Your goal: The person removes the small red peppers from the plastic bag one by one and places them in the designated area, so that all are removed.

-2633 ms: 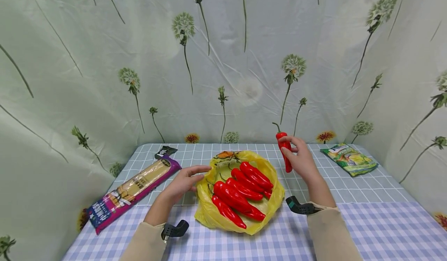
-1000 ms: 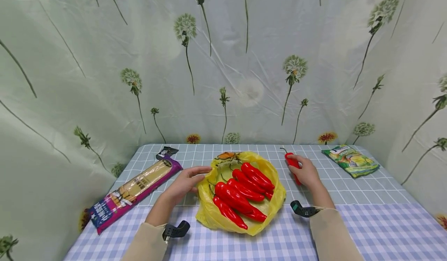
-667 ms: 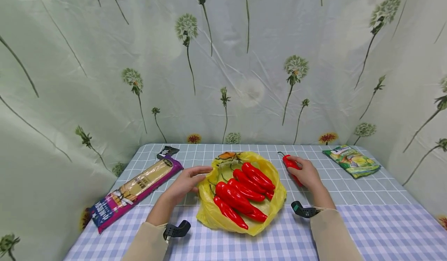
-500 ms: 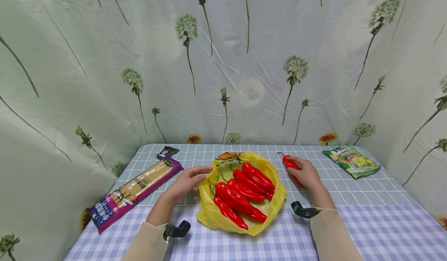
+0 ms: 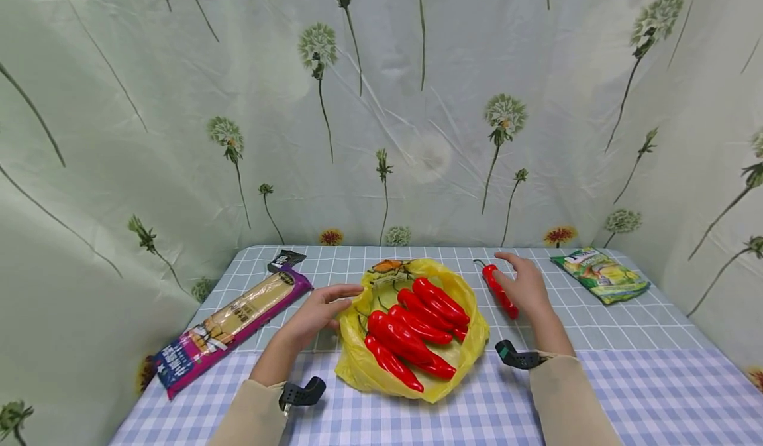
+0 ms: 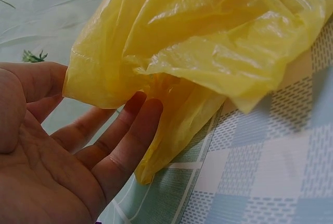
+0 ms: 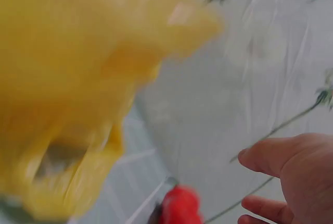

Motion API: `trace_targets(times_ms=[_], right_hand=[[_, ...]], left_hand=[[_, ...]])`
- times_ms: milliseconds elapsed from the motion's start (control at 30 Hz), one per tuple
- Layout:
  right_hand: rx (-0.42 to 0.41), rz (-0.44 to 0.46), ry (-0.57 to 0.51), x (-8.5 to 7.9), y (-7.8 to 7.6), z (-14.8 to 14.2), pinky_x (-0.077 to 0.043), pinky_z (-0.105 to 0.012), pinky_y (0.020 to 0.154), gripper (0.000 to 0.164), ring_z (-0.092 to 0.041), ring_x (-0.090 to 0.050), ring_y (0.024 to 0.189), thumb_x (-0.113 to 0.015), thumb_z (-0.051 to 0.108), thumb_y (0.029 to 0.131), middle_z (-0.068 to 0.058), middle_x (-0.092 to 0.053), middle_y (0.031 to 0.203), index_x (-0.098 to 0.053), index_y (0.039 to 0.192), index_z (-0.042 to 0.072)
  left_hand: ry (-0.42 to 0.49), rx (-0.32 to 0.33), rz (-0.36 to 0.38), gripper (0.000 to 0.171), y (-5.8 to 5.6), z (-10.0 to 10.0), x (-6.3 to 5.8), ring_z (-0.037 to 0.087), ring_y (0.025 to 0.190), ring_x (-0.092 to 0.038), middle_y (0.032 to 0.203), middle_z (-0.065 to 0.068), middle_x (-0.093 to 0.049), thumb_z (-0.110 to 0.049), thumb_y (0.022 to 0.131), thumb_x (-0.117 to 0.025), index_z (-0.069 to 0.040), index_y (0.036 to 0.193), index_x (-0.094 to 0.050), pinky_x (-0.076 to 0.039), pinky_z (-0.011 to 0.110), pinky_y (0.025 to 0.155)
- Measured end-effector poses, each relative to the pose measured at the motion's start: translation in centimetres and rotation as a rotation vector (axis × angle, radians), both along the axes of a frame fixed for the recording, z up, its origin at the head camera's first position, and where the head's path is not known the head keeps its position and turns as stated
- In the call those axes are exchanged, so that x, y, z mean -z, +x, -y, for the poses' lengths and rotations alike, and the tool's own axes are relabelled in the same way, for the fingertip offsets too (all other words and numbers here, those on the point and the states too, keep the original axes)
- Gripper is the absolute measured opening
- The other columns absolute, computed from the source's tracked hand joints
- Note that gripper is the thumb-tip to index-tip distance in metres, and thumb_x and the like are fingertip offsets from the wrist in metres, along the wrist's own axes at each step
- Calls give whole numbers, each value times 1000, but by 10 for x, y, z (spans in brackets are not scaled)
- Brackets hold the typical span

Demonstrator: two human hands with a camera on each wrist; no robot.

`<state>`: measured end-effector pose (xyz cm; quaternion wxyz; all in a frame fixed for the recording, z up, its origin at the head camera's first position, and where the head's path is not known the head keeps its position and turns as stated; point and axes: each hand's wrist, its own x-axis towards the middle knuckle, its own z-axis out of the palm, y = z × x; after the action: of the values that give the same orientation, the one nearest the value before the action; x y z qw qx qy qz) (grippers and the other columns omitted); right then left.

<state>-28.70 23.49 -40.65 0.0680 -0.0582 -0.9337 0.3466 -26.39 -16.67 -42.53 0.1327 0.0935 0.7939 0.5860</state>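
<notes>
A yellow plastic bag [image 5: 352, 366] stands with its mouth open, several shiny red chili peppers [image 5: 402, 343] lying inside. At its left rim my left hand [image 5: 312, 313] holds the edge; in the left wrist view, the thumb and a finger of this hand [image 6: 62, 156] pass behind the bag wall while other fingers touch it in front. To the right of the bag, a single red chili pepper [image 5: 499, 291] lies on the cloth. Just beside it, my right hand [image 5: 527, 290] has its fingers spread and holds nothing. In the right wrist view the pepper [image 7: 180, 206] is blurred.
On the left lies a long purple-edged noodle packet [image 5: 232, 327], with a small black packet [image 5: 286, 260] behind it. A green and yellow packet [image 5: 599, 275] lies at the far right. A curtain with dandelion prints [image 5: 429, 134] hangs behind the table.
My right hand has lowered the upright chili pepper onto the cloth, let go of it and lifted slightly to the right. The left hand keeps its place at the bag rim.
</notes>
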Motion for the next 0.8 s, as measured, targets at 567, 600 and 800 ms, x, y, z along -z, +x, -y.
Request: trace_targets(times_ms=[567,600,800], right_hand=[[-171,-190,-83,-45,21,36,-47,-58,105,47,-40,-44,131,-58,19,99,-21,-42,150,-49,145,13],[-184,-196,-92,-46,22,38,-47,-57,105,48,-40,-45,131,-58,18,99,-21,-41,150,-49,145,13],[-264,-235,-141,-51,27,52,-48,-57,103,49,-39,-48,130,-61,16,97,-19,-43,149,-49,145,14]], left_hand=[[4,0,-1,35,-1,0,2,19,111,-61,145,10,-57,-19,101,-53,-17,136,-62,-60,32,78],[5,-2,0,35,-1,0,2,19,111,-61,145,10,-57,-19,101,-53,-17,136,-62,-59,32,78],[5,0,0,36,-1,1,1,18,106,-61,145,10,-57,-18,101,-53,-16,136,-62,-59,31,76]])
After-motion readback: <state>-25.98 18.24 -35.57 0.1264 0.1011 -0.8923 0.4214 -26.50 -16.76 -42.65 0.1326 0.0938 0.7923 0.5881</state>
